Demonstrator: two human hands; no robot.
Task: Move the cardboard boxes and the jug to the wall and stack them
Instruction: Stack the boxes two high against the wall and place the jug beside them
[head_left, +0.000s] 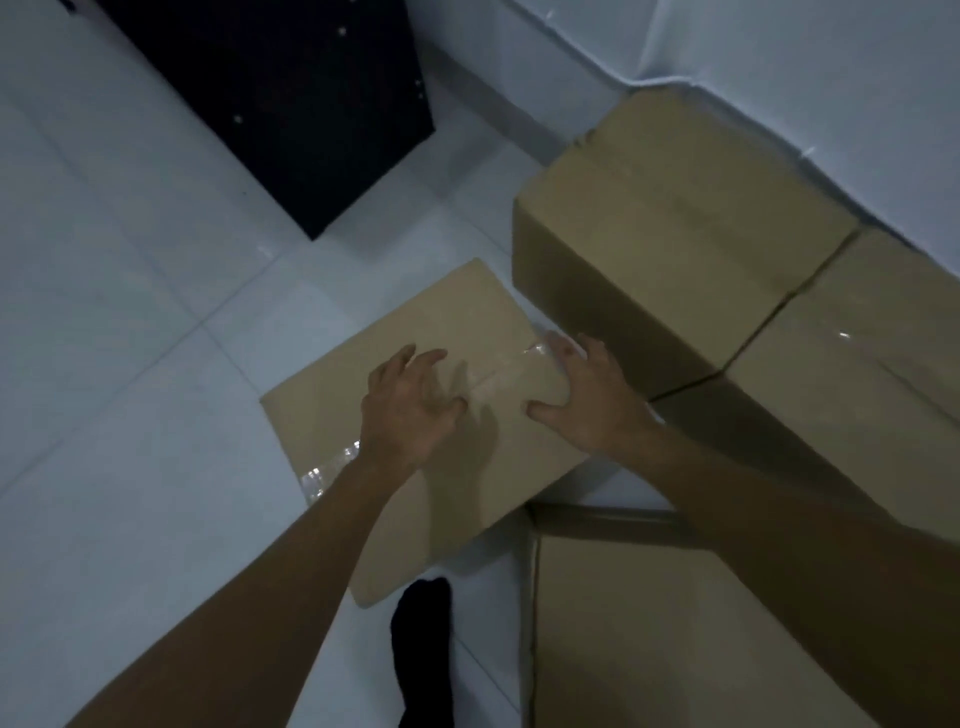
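Box (415, 415) with clear tape across its top sits on the white tile floor (130, 364), just beside two bigger boxes (675, 234) lined up along the wall (779, 67). Left hand (410, 410) hovers over or maybe touches the lid, fingers spread and bent, holding nothing. Right hand (582, 395) curls over the box's right edge, thumb on top. Another box (675, 623) sits nearer, bottom right.

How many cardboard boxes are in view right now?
4. One low taped box on the floor under both hands; two taller boxes along the wall, far and near; one at bottom right, partly behind the right arm. Others may lie out of frame.
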